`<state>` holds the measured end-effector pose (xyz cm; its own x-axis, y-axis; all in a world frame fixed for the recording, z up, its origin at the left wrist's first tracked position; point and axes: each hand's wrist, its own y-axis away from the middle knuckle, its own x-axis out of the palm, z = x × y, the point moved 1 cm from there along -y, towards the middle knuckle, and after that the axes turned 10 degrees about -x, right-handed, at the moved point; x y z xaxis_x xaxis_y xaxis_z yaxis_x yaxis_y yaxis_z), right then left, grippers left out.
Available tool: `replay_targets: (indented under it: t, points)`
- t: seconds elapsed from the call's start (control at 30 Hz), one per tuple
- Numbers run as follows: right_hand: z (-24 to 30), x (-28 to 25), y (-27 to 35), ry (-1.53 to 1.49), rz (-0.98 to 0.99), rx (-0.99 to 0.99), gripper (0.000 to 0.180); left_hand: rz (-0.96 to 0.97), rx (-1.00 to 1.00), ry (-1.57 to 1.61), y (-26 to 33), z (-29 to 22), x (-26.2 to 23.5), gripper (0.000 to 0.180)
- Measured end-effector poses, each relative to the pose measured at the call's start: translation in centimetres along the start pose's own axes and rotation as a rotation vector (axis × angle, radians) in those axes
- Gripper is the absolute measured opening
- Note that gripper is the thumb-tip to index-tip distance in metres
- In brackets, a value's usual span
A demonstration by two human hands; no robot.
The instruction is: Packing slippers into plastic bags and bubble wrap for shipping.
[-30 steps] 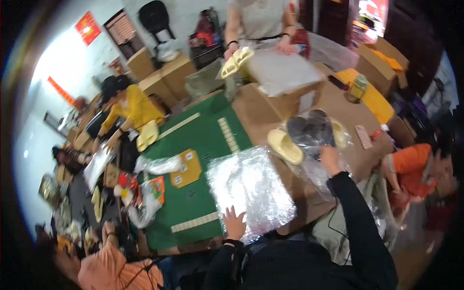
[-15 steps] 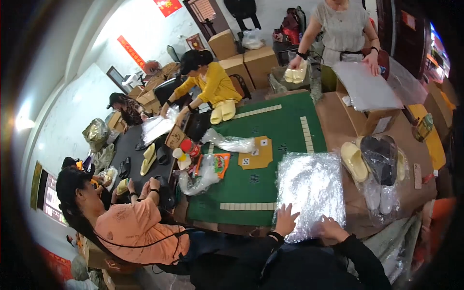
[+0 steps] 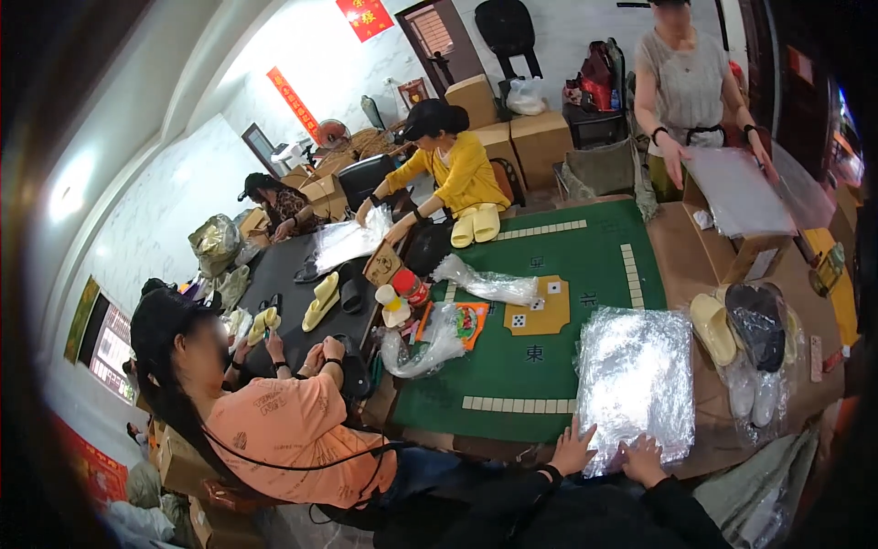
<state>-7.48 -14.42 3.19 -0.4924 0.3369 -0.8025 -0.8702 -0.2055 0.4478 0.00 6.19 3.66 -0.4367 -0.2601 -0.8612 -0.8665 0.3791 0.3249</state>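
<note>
both hands (image 3: 608,453) rest on silvery plastic bags (image 3: 636,384)

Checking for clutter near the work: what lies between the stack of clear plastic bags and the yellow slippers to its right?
In the head view, only bare brown cardboard separates the stack of clear plastic bags from the yellow slippers.

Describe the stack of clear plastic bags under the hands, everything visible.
The stack of clear plastic bags is a roughly rectangular, crinkled, shiny pile, silvery with glare. It lies flat at the near right corner of the green table mat, partly overhanging onto brown cardboard. The left hand and the right hand both press flat on its near edge. Bagged slippers lie just to its right; whether they touch it is unclear.
</note>
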Motion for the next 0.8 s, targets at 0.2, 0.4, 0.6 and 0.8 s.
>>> replay_targets:
  t: [0.2, 0.4, 0.6, 0.8]
  points:
    - [-0.1, 0.0, 0.8, -0.011, 0.031, -0.032, 0.061, 0.077, -0.165, -0.235, 0.1, -1.8, 0.9, 0.077]
    - [-2.4, 0.6, 1.4, 0.076, -0.05, -0.235, 0.052, -0.085, -0.272, -0.274, -0.3, -1.8, 4.8, 0.069]
    - [-5.7, -1.3, 0.2, -0.334, -0.427, -0.097, 0.038, -0.266, -0.237, 0.122, -2.0, -1.8, 4.4, 0.052]
    - [-9.6, -4.7, 1.0, -0.159, -0.797, 0.494, 0.068, -0.216, -0.563, 0.1, -3.0, -2.0, 2.5, 0.108]
